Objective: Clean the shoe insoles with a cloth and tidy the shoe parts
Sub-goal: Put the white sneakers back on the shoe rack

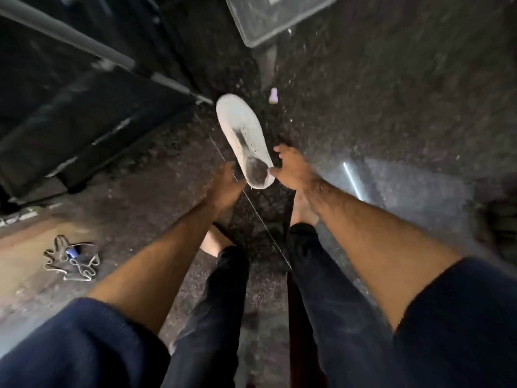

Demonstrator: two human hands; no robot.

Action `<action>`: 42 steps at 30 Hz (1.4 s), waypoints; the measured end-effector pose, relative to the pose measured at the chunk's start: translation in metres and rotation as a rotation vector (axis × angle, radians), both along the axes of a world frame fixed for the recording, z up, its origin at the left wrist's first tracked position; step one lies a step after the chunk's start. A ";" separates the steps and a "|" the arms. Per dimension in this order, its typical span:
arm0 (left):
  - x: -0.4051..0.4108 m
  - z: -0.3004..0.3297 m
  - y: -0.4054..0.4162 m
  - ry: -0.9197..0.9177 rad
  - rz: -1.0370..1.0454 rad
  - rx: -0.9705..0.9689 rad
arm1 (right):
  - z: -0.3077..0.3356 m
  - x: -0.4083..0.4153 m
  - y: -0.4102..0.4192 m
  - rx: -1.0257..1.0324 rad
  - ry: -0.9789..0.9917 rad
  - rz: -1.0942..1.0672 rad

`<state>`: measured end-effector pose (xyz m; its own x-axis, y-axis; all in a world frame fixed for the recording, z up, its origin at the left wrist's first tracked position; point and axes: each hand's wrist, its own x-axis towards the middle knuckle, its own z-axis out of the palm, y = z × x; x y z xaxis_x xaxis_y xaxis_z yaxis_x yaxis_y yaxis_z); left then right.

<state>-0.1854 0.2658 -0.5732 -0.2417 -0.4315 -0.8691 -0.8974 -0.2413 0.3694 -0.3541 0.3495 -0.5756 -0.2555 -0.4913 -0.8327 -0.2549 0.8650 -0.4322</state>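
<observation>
A white laceless shoe (243, 135) lies toe-away over the dark speckled floor, its dirty inside facing up. My right hand (291, 169) pinches the right rim of its heel with the thumb, the other fingers spread beside the shoe. Just left of the heel is my left hand (223, 186), its fingers straight and close to the shoe. Whether the shoe rests on the floor or hangs above it cannot be told; the picture is blurred. A heap of pale shoelaces (70, 260) with a small blue object lies on the floor at the lower left.
A clear plastic container (274, 21) stands on the floor at the top. Near the shoe's toe lies a small pink object (273, 96). Dark furniture with a metal rail (84, 88) fills the left. My bare feet (305, 211) stand below the hands.
</observation>
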 end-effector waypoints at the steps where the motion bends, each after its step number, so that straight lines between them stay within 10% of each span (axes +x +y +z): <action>1: 0.000 -0.032 0.003 0.013 0.018 0.004 | -0.018 0.000 0.002 0.015 0.008 0.027; 17: -0.023 -0.087 0.003 -0.129 -0.051 -0.053 | -0.090 0.012 0.007 -0.056 -0.007 -0.053; 27: -0.037 0.142 0.011 0.063 -0.199 0.069 | 0.140 -0.012 0.050 -0.050 -0.098 -0.271; 42: -0.024 0.502 -0.053 0.388 -0.081 -0.284 | 0.503 -0.030 -0.034 -0.367 -0.076 -0.346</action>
<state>-0.2092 0.2126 -0.0707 -0.5670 -0.6048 -0.5592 -0.6923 -0.0180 0.7214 -0.3841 0.3151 -0.0721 -0.4003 -0.6526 -0.6433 0.0635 0.6806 -0.7299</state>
